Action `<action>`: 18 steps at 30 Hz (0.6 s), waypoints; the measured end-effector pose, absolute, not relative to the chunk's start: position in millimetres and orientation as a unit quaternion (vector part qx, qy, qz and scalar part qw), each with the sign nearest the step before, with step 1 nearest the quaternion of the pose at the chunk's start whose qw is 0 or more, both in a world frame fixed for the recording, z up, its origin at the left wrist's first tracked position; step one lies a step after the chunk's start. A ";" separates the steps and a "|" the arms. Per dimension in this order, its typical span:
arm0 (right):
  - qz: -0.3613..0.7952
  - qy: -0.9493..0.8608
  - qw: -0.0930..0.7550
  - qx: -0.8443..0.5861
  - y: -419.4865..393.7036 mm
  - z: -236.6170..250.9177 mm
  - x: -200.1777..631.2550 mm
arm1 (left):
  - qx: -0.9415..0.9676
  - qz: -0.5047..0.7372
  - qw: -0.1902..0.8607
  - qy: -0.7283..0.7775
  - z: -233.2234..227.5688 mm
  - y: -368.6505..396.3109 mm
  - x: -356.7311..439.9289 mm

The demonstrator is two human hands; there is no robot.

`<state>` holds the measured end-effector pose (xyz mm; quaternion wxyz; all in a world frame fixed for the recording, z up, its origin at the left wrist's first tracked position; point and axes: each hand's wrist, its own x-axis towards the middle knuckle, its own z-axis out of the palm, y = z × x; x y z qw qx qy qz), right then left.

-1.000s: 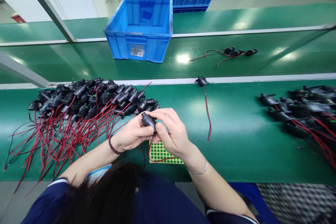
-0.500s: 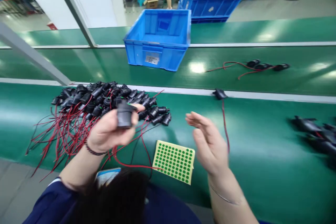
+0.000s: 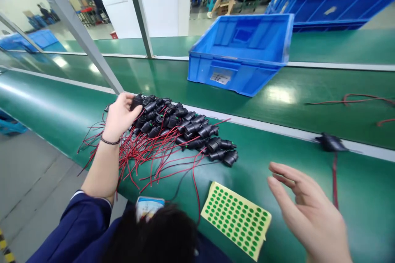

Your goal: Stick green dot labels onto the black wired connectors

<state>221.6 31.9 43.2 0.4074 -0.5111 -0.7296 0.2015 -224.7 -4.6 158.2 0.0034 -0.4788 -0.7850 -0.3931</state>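
A hand could pass over the bare green worktop (image 3: 253,168) between the pile of black parts (image 3: 175,122) and the right hand (image 3: 308,213); the sheet of green dots (image 3: 237,220) lies flat there, nearer the person. The pile crowds the left hand (image 3: 120,116), with the slanting grey post (image 3: 78,35) just beyond it. Across the white strip (image 3: 262,126), the blue crate (image 3: 240,65) blocks the middle (a lone black part (image 3: 331,142) sits by the strip, farther right)

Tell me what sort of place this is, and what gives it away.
Probably a factory assembly area: a long green work surface bears a pile of black parts with red wires and a sheet of green dots, with a blue crate beyond.
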 end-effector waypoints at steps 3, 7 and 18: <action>0.210 -0.723 0.400 -0.523 41.8 41.7 230.1 | -0.525 -0.304 0.020 -0.795 140.8 22.4 -212.9; 0.182 -0.683 0.392 -0.589 75.6 41.0 257.8 | -0.570 -0.195 0.032 -0.797 128.0 42.7 -209.1; 0.135 -0.544 0.292 -0.775 187.9 32.8 318.3 | -0.629 -0.312 0.144 -0.697 115.5 26.9 -200.5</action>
